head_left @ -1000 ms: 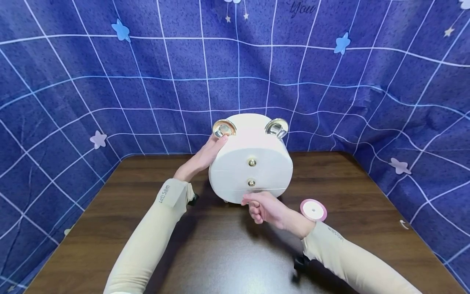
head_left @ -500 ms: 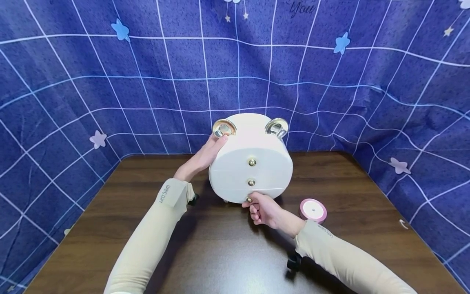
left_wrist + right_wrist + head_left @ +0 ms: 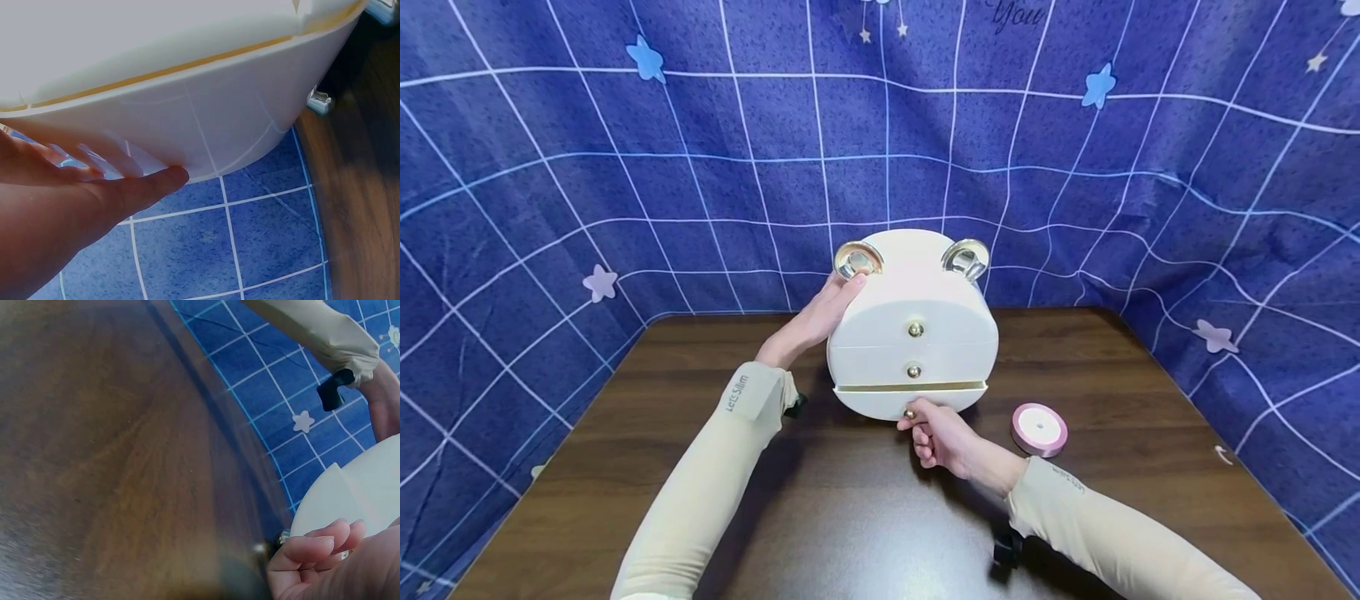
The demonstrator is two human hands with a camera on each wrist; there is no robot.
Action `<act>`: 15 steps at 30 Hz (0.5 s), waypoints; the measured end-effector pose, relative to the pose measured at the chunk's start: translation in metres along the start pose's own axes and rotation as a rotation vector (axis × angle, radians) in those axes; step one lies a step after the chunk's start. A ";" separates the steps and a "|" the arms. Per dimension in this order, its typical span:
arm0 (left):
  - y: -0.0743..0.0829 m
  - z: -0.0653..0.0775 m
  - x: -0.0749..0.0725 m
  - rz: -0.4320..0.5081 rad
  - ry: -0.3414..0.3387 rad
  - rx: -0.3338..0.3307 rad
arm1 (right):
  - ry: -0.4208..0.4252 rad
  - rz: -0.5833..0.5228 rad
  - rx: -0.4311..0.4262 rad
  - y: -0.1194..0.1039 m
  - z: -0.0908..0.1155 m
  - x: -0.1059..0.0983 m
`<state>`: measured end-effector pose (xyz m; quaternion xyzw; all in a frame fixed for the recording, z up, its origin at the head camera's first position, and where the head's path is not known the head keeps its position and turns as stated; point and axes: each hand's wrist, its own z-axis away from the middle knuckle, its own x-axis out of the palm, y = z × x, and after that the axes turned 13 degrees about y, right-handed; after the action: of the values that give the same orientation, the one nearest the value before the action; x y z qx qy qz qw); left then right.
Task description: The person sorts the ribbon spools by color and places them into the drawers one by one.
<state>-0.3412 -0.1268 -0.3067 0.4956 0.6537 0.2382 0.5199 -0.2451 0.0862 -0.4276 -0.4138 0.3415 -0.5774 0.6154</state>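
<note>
Head view: right fingers (image 3: 926, 408) on bottom knob (image 3: 910, 414), drawer (image 3: 868, 403) ajar

Long cream sleeves, left sleeve (image 3: 707, 479) and right sleeve (image 3: 1123, 529), stretchy-looking cloth, close fit, fine creases along forearm. Paler, smoother cuff on each. Left cuff: dark slanting lettering (image 3: 737, 393) at nine o'clock, looks like "Let's Slim" from here; small black fitting (image 3: 795, 407) at four. Right cuff: similar print (image 3: 1067, 479) near one o'clock, harder to read; black blocky piece (image 3: 1008, 548) near seven. Left grip (image 3: 814, 323), right grip (image 3: 946, 437): both ungloved.
</note>
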 end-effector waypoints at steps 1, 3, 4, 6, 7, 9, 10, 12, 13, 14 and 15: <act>0.000 0.000 0.000 0.002 0.002 -0.001 | -0.003 0.001 0.001 0.001 0.001 0.000; 0.007 0.003 -0.001 -0.010 0.001 -0.006 | -0.012 0.004 -0.001 0.002 0.005 -0.001; 0.013 0.006 -0.002 -0.012 -0.006 -0.010 | -0.015 0.003 -0.002 0.003 0.007 -0.001; 0.023 0.012 -0.004 -0.033 -0.016 -0.021 | -0.023 0.004 -0.004 0.005 0.010 -0.001; 0.028 0.014 -0.005 -0.041 -0.023 -0.022 | -0.029 0.004 -0.005 0.006 0.011 -0.001; 0.030 0.014 -0.006 -0.045 -0.035 -0.030 | -0.039 0.006 -0.009 0.007 0.014 -0.002; 0.025 0.011 -0.005 -0.041 -0.033 -0.030 | -0.040 0.006 -0.005 0.008 0.015 -0.002; 0.014 0.005 -0.003 -0.035 -0.026 -0.025 | -0.046 0.009 -0.002 0.009 0.018 -0.003; 0.009 0.002 -0.002 -0.031 -0.022 -0.023 | -0.049 0.008 0.002 0.010 0.019 -0.003; 0.003 0.000 -0.001 -0.030 -0.017 -0.021 | -0.051 0.009 0.004 0.011 0.020 -0.003; 0.001 -0.001 -0.001 -0.028 -0.013 -0.015 | -0.054 0.008 0.006 0.011 0.022 -0.004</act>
<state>-0.3413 -0.1268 -0.3053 0.4840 0.6556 0.2326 0.5309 -0.2211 0.0921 -0.4289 -0.4262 0.3249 -0.5644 0.6279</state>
